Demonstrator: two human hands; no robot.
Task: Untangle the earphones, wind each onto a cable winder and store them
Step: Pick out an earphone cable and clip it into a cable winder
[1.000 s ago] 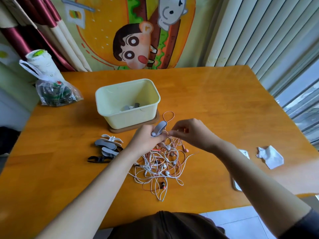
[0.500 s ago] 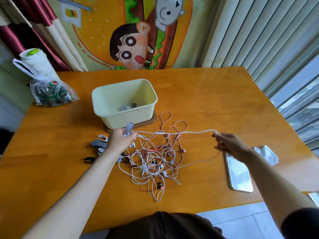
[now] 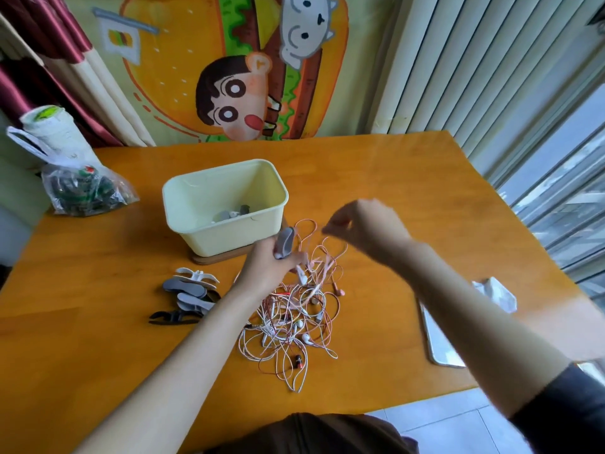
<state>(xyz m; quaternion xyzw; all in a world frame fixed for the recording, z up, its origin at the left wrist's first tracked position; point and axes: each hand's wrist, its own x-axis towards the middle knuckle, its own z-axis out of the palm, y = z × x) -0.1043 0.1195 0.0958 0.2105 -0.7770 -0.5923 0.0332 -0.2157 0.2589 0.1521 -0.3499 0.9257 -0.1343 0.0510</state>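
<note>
- Grey cable winder (image 3: 284, 242) clamped in the left grip (image 3: 266, 270), just before the yellow tub (image 3: 229, 239).
- Right grip (image 3: 363, 224), right of tub: blurred, state cannot be told.
- Earphones (image 3: 291, 322) tangled before tub.

This looks like a room in a home: a glossy orange wooden table (image 3: 376, 178) stands against a colourful cartoon burger wall hanging (image 3: 183, 70), flanked by maroon-and-cream satin curtains (image 3: 55, 50) and white vertical blinds (image 3: 474, 60) beside a large glass window (image 3: 569, 204).

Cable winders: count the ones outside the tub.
5. One grey plastic winder is gripped in the left hand; a white winder, two grey winders and a black winder lie piled on the wooden table left of the earphone tangle. Others may hide beneath.
</note>
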